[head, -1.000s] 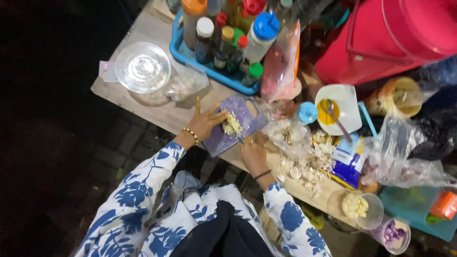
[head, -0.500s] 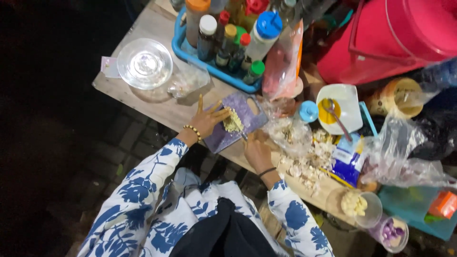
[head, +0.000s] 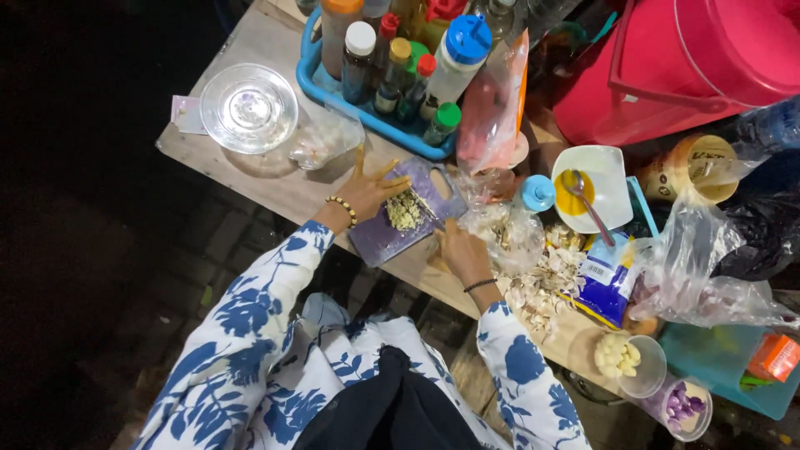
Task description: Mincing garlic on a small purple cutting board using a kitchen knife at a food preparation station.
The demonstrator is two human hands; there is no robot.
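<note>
wooden table [head: 275,187] | dark paved floor [head: 125,275] (night, dim) | light from above

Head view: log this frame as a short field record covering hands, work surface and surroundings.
left hand: left hand lies flat, fingers spread, on the purple cutting board
right hand: right hand at the board's right edge, apparently gripping a knife; blade barely visible
on board: pile of chopped pale bits
left of board: clear glass bowl
behind board: blue tray of sauce bottles
right of board: peels, white bowl with spoon, cup of peeled cloves
surface: wooden table
</note>
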